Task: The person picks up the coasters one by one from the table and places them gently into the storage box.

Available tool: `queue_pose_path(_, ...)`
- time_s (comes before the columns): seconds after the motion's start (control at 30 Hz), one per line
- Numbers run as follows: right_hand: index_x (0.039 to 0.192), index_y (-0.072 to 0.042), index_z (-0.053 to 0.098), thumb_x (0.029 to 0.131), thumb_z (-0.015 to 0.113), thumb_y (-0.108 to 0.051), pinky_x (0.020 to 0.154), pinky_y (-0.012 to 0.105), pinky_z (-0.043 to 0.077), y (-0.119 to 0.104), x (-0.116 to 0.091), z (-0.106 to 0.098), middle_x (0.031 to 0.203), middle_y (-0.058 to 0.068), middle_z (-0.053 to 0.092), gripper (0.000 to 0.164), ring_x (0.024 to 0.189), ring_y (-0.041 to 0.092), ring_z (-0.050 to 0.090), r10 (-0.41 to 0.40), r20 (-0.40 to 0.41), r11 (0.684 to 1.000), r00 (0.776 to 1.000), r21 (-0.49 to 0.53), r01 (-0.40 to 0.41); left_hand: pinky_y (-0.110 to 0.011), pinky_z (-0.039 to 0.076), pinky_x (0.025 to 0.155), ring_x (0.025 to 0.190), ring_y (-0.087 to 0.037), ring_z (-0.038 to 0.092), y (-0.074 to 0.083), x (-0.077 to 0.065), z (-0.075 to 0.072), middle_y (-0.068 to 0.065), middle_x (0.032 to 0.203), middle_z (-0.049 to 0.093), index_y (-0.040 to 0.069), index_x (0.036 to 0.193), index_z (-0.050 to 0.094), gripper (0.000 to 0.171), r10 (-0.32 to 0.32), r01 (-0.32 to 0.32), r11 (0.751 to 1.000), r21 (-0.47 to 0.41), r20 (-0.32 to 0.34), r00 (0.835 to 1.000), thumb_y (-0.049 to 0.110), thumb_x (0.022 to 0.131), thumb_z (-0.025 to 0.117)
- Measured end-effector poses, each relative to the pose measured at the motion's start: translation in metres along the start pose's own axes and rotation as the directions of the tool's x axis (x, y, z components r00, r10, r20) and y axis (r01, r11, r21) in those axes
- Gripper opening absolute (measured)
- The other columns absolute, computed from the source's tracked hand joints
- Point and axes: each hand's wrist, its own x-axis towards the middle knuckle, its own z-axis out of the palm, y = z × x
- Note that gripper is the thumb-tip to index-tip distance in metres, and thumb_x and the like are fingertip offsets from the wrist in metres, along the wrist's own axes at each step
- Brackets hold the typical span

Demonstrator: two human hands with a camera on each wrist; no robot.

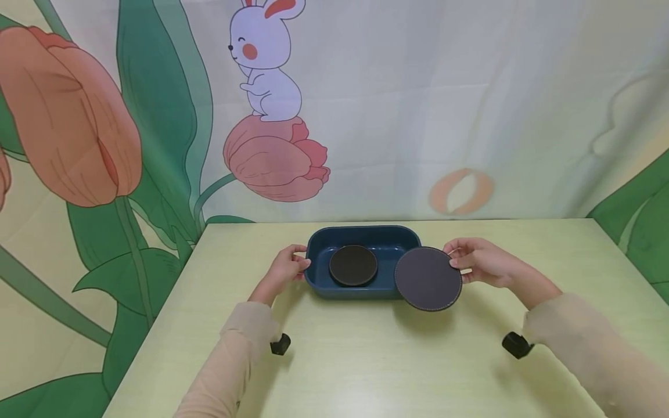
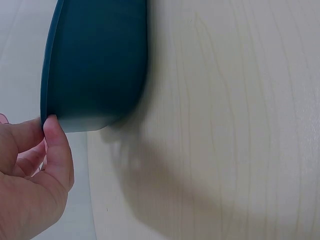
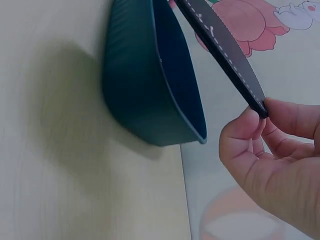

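A dark blue oblong container with rounded corners stands on the table. My left hand pinches its left rim; the left wrist view shows thumb and finger of that hand at the edge of the container. In my right hand is a round dark coaster with a stitched edge, pinched at its right side. It is held tilted over the container's right front corner, and the right wrist view shows the coaster raised above the rim. Another round black coaster lies inside the container, towards the left.
The pale wooden table ends at a back edge just behind the container. Beyond it hangs a cloth backdrop printed with tulips and a rabbit. A small black device sits at the right wrist, another black device at the left.
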Motion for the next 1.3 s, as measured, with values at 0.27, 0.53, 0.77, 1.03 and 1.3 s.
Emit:
queue_pose_path(0.27,0.097,-0.008,0.046,0.086,0.048,0.001,0.060,0.024,0.047,-0.006,0.020,0.013,0.078,-0.002,0.052,0.014,0.065,0.009,0.055,-0.018,-0.030,0.996,0.999,0.082,0.020,-0.022,0.047,0.058,0.065,-0.016,0.047,-0.002,0.001,0.001,-0.009,0.088,0.047,0.007,0.123,0.045,0.037,-0.003,0.003,1.000,-0.005,-0.004,1.000,0.007,0.087,0.053)
queue_pose_path(0.53,0.099,-0.006,0.043,0.087,0.047,0.001,0.058,0.024,0.046,-0.007,0.042,0.025,0.074,-0.003,0.050,0.015,0.060,0.009,0.051,-0.026,-0.068,0.993,0.997,0.115,0.034,-0.020,0.046,0.055,0.065,-0.016,0.048,-0.002,0.002,0.000,-0.009,0.088,0.047,0.008,0.122,0.046,0.036,-0.002,0.002,1.000,-0.005,-0.011,1.000,0.007,0.087,0.054)
queue_pose_path(0.77,0.099,-0.006,0.042,0.087,0.044,0.001,0.056,0.022,0.044,-0.007,0.062,0.037,0.070,-0.004,0.046,0.014,0.056,0.008,0.047,-0.012,-0.099,0.990,0.995,0.140,0.026,-0.020,0.046,0.054,0.064,-0.016,0.048,-0.003,0.003,0.001,-0.009,0.086,0.047,0.007,0.121,0.046,0.036,0.012,-0.012,1.000,-0.016,-0.005,1.000,0.006,0.086,0.054)
queue_pose_path(1.03,0.098,-0.006,0.042,0.087,0.043,0.003,0.055,0.023,0.043,-0.006,0.083,0.050,0.071,-0.002,0.049,0.014,0.057,0.009,0.049,0.006,-0.129,0.979,0.992,0.202,0.020,-0.020,0.046,0.055,0.064,-0.016,0.048,-0.004,0.004,0.000,-0.009,0.087,0.047,0.007,0.121,0.046,0.036,0.012,-0.012,1.000,-0.019,-0.008,1.000,0.006,0.086,0.054)
queue_pose_path(1.3,0.100,-0.005,0.042,0.086,0.044,0.003,0.054,0.023,0.043,0.000,0.103,0.063,0.073,-0.001,0.050,0.016,0.058,0.011,0.049,0.027,-0.169,0.972,0.985,0.236,0.014,-0.019,0.046,0.055,0.066,-0.017,0.048,-0.002,0.002,-0.001,-0.009,0.088,0.048,0.008,0.121,0.046,0.036,-0.003,0.003,1.000,-0.011,-0.012,1.000,0.007,0.086,0.054)
